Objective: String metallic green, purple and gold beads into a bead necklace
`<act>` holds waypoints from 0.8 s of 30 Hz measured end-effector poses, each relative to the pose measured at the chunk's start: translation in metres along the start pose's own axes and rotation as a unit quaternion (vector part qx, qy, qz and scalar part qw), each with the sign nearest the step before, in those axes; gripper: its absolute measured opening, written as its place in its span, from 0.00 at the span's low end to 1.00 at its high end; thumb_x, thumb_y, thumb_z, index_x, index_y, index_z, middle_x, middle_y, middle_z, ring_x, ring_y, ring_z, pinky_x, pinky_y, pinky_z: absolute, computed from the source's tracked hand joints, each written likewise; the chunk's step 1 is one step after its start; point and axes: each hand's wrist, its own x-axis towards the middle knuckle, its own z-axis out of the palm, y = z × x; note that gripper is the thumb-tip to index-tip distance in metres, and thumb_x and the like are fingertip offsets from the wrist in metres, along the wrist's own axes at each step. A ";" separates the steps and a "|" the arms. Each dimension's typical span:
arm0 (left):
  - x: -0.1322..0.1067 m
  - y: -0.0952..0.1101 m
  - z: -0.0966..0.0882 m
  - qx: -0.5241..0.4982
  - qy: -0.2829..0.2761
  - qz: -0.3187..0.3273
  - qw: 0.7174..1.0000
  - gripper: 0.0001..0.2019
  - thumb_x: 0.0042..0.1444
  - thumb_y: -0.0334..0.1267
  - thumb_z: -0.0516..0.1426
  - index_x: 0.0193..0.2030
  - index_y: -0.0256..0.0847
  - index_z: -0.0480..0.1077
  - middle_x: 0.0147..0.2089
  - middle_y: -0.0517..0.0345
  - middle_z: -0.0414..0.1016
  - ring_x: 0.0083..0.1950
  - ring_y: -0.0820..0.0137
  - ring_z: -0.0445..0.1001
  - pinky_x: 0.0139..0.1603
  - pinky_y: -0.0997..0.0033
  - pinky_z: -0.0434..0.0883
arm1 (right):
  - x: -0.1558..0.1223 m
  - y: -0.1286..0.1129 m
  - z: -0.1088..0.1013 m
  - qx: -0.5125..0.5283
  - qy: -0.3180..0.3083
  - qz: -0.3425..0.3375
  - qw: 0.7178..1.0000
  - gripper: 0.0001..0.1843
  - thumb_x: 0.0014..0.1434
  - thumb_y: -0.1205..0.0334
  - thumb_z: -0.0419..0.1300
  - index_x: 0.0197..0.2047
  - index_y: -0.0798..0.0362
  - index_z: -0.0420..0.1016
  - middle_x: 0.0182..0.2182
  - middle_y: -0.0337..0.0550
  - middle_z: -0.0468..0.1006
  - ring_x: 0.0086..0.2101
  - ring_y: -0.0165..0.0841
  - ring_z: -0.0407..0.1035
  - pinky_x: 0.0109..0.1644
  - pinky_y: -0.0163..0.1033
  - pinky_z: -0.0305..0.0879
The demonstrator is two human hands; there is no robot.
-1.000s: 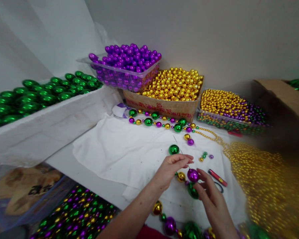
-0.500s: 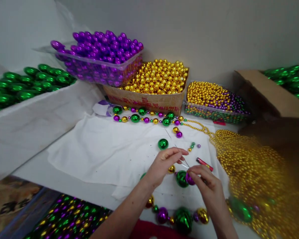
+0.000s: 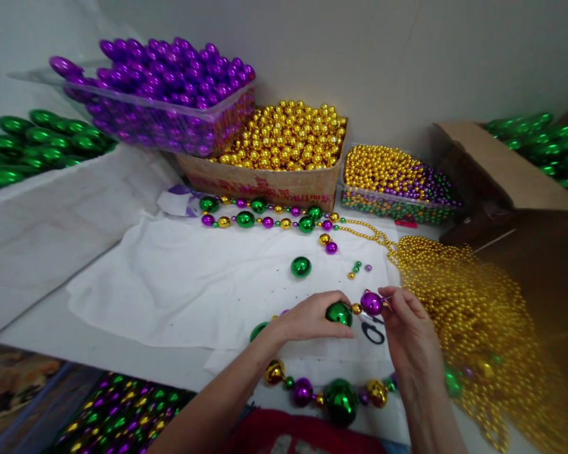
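Observation:
My left hand (image 3: 317, 315) is closed around a large green bead (image 3: 339, 314). On the same strand, a small gold bead (image 3: 356, 309) and a shiny purple bead (image 3: 372, 303) sit just right of it. Beside the purple bead, the fingertips of my right hand (image 3: 409, 318) pinch the thin string. Scissors (image 3: 373, 333) with black handles lie beneath the strand, between my hands. The strand loops round near my body, with a big green bead (image 3: 341, 402), a purple bead (image 3: 302, 391) and a gold bead (image 3: 377, 393). Loose on the cloth lies another green bead (image 3: 301, 267).
A white cloth (image 3: 170, 284) covers much of the table. Behind it stand a tub of purple beads (image 3: 146, 104), a carton of gold beads (image 3: 265, 183) and a tub of mixed small beads (image 3: 392, 202). Gold bead chains (image 3: 468, 302) heap at the right. A finished-looking strand (image 3: 267, 222) lies at the back.
My left hand has closed around the green bead. My right hand has moved right and up, and the purple bead has shifted that way. The scissors have come into sight; the red lighter is hidden.

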 end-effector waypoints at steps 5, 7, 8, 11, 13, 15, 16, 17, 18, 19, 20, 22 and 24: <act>-0.006 -0.003 -0.015 0.141 0.019 -0.016 0.990 0.21 0.48 0.51 0.61 0.44 0.41 0.68 0.41 0.56 0.72 0.42 0.64 0.69 0.41 0.70 0.65 | 0.003 0.006 -0.005 0.030 0.018 -0.006 0.999 0.07 0.49 0.61 0.68 0.29 0.52 0.74 0.33 0.36 0.76 0.36 0.27 0.70 0.31 0.30 0.63; -0.007 -0.010 -0.017 0.188 0.019 -0.037 0.981 0.21 0.47 0.52 0.61 0.44 0.42 0.68 0.41 0.56 0.71 0.42 0.63 0.70 0.41 0.69 0.64 | 0.004 0.000 -0.006 0.044 0.028 -0.018 0.998 0.07 0.50 0.62 0.68 0.31 0.51 0.73 0.34 0.35 0.76 0.38 0.27 0.71 0.30 0.29 0.63; -0.008 -0.015 -0.017 0.207 0.019 -0.049 0.977 0.20 0.47 0.52 0.61 0.44 0.43 0.68 0.41 0.56 0.70 0.42 0.63 0.70 0.40 0.69 0.64 | 0.004 -0.004 -0.007 0.047 0.035 -0.027 0.998 0.07 0.50 0.63 0.68 0.32 0.51 0.73 0.35 0.35 0.76 0.39 0.28 0.71 0.31 0.29 0.64; -0.012 -0.028 -0.015 0.248 0.019 -0.084 0.965 0.21 0.47 0.51 0.61 0.46 0.44 0.67 0.43 0.57 0.69 0.42 0.63 0.70 0.39 0.69 0.64 | 0.008 -0.019 -0.012 0.038 0.058 -0.058 0.996 0.08 0.50 0.63 0.68 0.33 0.51 0.73 0.35 0.36 0.75 0.39 0.29 0.71 0.33 0.31 0.66; -0.015 -0.034 -0.013 0.263 0.019 -0.096 0.960 0.21 0.47 0.49 0.60 0.47 0.45 0.66 0.43 0.56 0.69 0.42 0.62 0.71 0.39 0.69 0.64 | 0.010 -0.027 -0.015 0.016 0.065 -0.079 0.995 0.07 0.50 0.62 0.67 0.32 0.50 0.73 0.33 0.36 0.73 0.35 0.28 0.70 0.32 0.32 0.65; -0.019 -0.037 -0.012 0.268 0.021 -0.100 0.958 0.21 0.47 0.48 0.60 0.47 0.44 0.66 0.44 0.56 0.68 0.43 0.62 0.70 0.40 0.69 0.64 | 0.012 -0.033 -0.017 -0.010 0.060 -0.096 0.994 0.05 0.52 0.59 0.66 0.30 0.47 0.73 0.31 0.37 0.71 0.31 0.29 0.68 0.29 0.34 0.63; -0.020 -0.038 -0.012 0.267 0.024 -0.099 0.958 0.21 0.48 0.48 0.60 0.47 0.44 0.66 0.44 0.55 0.68 0.44 0.62 0.70 0.41 0.69 0.64 | 0.011 -0.035 -0.018 -0.020 0.055 -0.099 0.993 0.05 0.53 0.58 0.65 0.30 0.46 0.73 0.30 0.38 0.71 0.29 0.30 0.66 0.27 0.35 0.61; -0.021 -0.038 -0.013 0.265 0.026 -0.096 0.959 0.21 0.48 0.48 0.60 0.48 0.44 0.66 0.44 0.55 0.68 0.44 0.61 0.70 0.42 0.69 0.64 | 0.011 -0.037 -0.018 -0.028 0.050 -0.097 0.994 0.05 0.54 0.57 0.64 0.29 0.45 0.73 0.28 0.39 0.70 0.27 0.31 0.65 0.25 0.37 0.58; -0.022 -0.038 -0.013 0.262 0.025 -0.092 0.960 0.21 0.47 0.48 0.60 0.48 0.44 0.66 0.44 0.55 0.68 0.45 0.61 0.70 0.42 0.69 0.64 | 0.009 -0.040 -0.017 -0.032 0.047 -0.093 0.994 0.05 0.55 0.56 0.63 0.28 0.44 0.73 0.27 0.41 0.69 0.25 0.32 0.63 0.23 0.38 0.56; -0.023 -0.038 -0.014 0.259 0.024 -0.087 0.962 0.22 0.47 0.47 0.60 0.48 0.43 0.66 0.44 0.55 0.68 0.45 0.61 0.70 0.42 0.68 0.64 | 0.006 -0.043 -0.016 -0.035 0.046 -0.088 0.994 0.06 0.55 0.56 0.63 0.27 0.44 0.73 0.25 0.42 0.68 0.24 0.32 0.61 0.22 0.39 0.53; -0.023 -0.037 -0.015 0.258 0.022 -0.085 0.962 0.22 0.47 0.47 0.60 0.48 0.43 0.66 0.43 0.55 0.68 0.45 0.61 0.70 0.42 0.68 0.64 | 0.003 -0.046 -0.015 -0.045 0.044 -0.084 0.994 0.07 0.54 0.56 0.63 0.26 0.44 0.73 0.24 0.42 0.66 0.22 0.32 0.58 0.21 0.39 0.51; -0.023 -0.037 -0.017 0.259 0.016 -0.086 0.962 0.21 0.46 0.47 0.61 0.48 0.44 0.66 0.43 0.55 0.68 0.44 0.61 0.70 0.41 0.68 0.64 | -0.003 -0.052 -0.013 -0.086 0.038 -0.075 0.993 0.08 0.54 0.56 0.63 0.25 0.45 0.73 0.21 0.41 0.62 0.20 0.31 0.54 0.21 0.39 0.46; -0.021 -0.038 -0.018 0.270 0.012 -0.093 0.958 0.20 0.46 0.45 0.60 0.46 0.43 0.66 0.42 0.55 0.68 0.44 0.61 0.70 0.41 0.68 0.65 | -0.009 -0.056 -0.012 -0.136 0.034 -0.080 0.987 0.07 0.54 0.55 0.63 0.26 0.46 0.73 0.20 0.40 0.59 0.19 0.30 0.51 0.20 0.39 0.44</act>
